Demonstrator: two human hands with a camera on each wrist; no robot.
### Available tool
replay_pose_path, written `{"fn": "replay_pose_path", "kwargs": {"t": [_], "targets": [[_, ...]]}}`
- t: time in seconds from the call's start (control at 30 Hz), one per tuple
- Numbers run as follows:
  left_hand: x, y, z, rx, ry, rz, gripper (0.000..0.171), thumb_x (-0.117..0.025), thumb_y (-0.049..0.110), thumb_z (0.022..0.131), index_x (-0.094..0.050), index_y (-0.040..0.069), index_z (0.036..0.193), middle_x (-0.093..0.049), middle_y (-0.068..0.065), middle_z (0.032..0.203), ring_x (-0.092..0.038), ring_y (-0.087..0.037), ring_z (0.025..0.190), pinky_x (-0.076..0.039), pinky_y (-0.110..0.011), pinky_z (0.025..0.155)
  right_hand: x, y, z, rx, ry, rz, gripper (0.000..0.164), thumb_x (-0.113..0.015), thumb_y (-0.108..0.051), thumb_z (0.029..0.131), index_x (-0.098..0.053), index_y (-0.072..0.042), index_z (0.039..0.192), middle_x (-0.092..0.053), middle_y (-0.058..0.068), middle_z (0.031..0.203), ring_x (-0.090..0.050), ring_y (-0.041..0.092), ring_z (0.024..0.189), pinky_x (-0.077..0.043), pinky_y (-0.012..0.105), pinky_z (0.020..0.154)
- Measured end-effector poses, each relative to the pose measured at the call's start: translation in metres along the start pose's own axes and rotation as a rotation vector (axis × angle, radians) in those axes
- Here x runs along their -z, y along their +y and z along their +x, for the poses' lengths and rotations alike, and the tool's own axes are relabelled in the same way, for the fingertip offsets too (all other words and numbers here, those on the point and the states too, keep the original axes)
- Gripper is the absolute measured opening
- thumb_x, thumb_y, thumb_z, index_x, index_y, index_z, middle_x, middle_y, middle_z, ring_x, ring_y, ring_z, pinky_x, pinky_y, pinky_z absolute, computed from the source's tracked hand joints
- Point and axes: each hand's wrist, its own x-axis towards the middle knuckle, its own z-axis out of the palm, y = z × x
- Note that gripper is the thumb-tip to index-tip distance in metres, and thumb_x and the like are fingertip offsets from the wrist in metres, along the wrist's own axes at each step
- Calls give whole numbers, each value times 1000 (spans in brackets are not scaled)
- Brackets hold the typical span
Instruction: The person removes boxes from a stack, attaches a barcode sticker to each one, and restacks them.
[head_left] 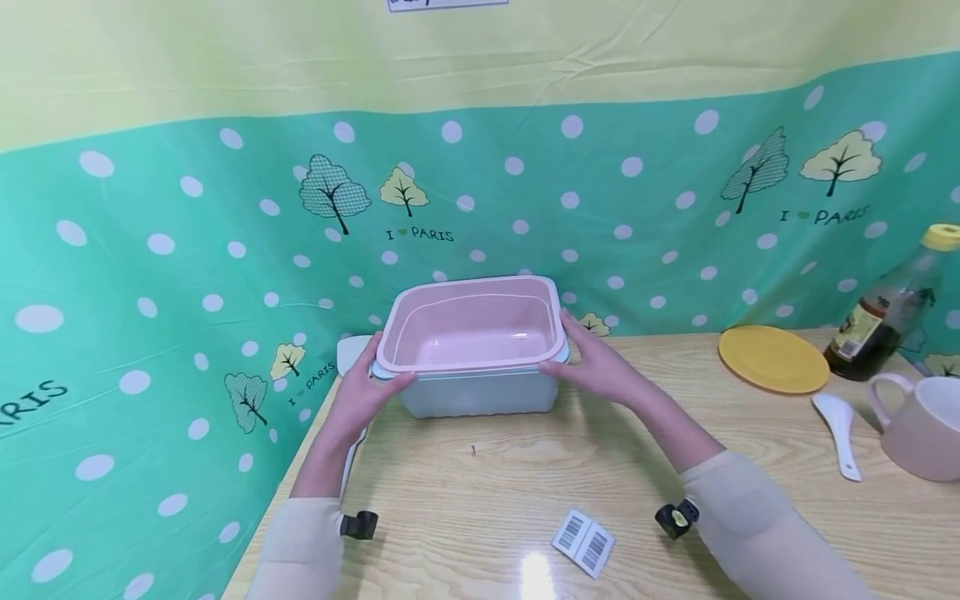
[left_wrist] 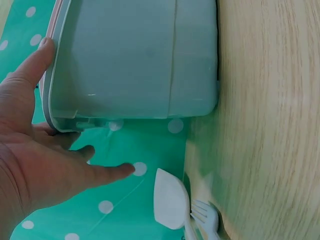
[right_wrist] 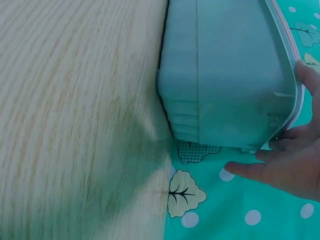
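Observation:
A pink plastic tub [head_left: 480, 321] is nested in a light blue tub [head_left: 480, 396] by the back curtain; their rims lie together. At its left front corner my left hand [head_left: 360, 396] holds the rim, thumb across the front and fingers at the side. My right hand [head_left: 596, 362] grips the opposite corner the same way. In the left wrist view, the left hand [left_wrist: 45, 155] has one finger pointing away from the tub wall. The right wrist view shows the right hand [right_wrist: 295, 160] with fingertips under the rim's side. The pink tub's inside shows nothing in it.
Left of the tubs lie a white spatula [left_wrist: 170, 200] and a pale fork [left_wrist: 205, 217]. A barcode label [head_left: 583, 542] lies in front. To the right are a yellow plate [head_left: 772, 358], a white spoon [head_left: 840, 433], a pink mug [head_left: 926, 429] and a sauce bottle [head_left: 870, 325].

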Motion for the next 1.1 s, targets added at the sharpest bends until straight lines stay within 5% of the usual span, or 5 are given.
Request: {"fn": "replay_pose_path", "kwargs": {"t": [0.17,0.4,0.5,0.77,1.1], "targets": [[1,4,-1,7,13,12,101,-84,39,84,-23,19,162,-25,-5,165,-18,-27,152,-17,-57,120,-3,-7,1,31,11,-2,96,-73,-43,92,-16,-10,162,-11,11,168,-13,40,151,-22,61,117],[-1,11,0,-13,4,6,99,-84,39,83,-27,19,161,-35,-5,161,-26,-26,149,-22,-55,119,-9,-17,3,37,80,177,110,-82,-31,85,-6,-25,164,-18,12,167,-29,38,146,-33,60,112],[-2,13,-1,-7,-4,16,97,-84,38,84,-28,19,161,-35,-5,161,-26,-26,150,-21,-56,119,-8,-12,1,6,96,189,111,-83,-30,85,-5,-21,164,-19,14,166,-26,38,148,-31,60,113],[-2,11,-2,28,7,4,101,-84,42,83,-26,18,161,-28,-3,164,-19,-25,152,-20,-54,120,-13,-7,4,10,136,261,114,-88,-19,79,-11,-19,163,-36,13,158,-43,35,137,-41,52,108],[0,9,-4,24,-7,-14,100,-83,37,85,-21,16,162,-20,-4,167,-13,-25,153,-17,-54,121,-21,0,4,5,133,303,108,-87,-24,82,-16,-18,163,-36,11,159,-37,35,142,-35,55,113]]}}
